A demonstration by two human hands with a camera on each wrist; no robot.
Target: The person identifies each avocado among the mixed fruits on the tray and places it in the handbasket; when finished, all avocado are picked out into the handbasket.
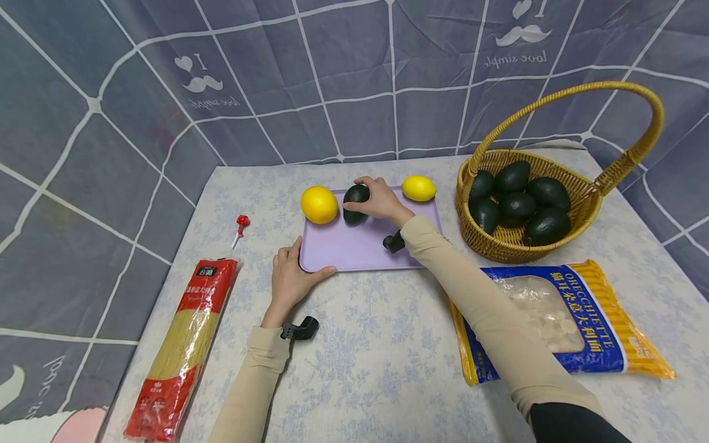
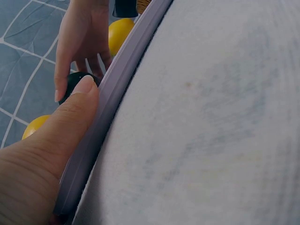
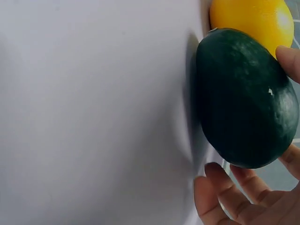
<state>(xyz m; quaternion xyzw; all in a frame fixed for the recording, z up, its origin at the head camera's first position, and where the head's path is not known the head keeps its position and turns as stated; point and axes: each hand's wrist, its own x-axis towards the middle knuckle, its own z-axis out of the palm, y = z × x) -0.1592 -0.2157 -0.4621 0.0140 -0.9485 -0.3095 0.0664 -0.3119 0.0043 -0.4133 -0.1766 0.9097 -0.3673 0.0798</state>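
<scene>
My right hand [image 1: 379,200] holds a dark green avocado [image 1: 354,195] between thumb and fingers, over the back of a lilac tray [image 1: 354,249]. The right wrist view shows this avocado [image 3: 246,101] close up, its skin dark and glossy, beside a round orange-yellow fruit [image 3: 255,21]. At the tray's front left corner my left hand [image 1: 290,274] touches the rim, thumb stretched along the front edge and fingers along the left side. The round orange-yellow fruit [image 1: 319,205] sits at the tray's back left, and a yellow lemon [image 1: 418,188] at its back right.
A wicker basket [image 1: 487,246] with a tall handle holds several avocados [image 1: 516,209] on the right. In front of it lies a blue-and-yellow pasta bag [image 1: 595,332], partly under the right forearm. Long pasta in a red packet [image 1: 185,344] and a red lollipop [image 1: 242,221] lie left.
</scene>
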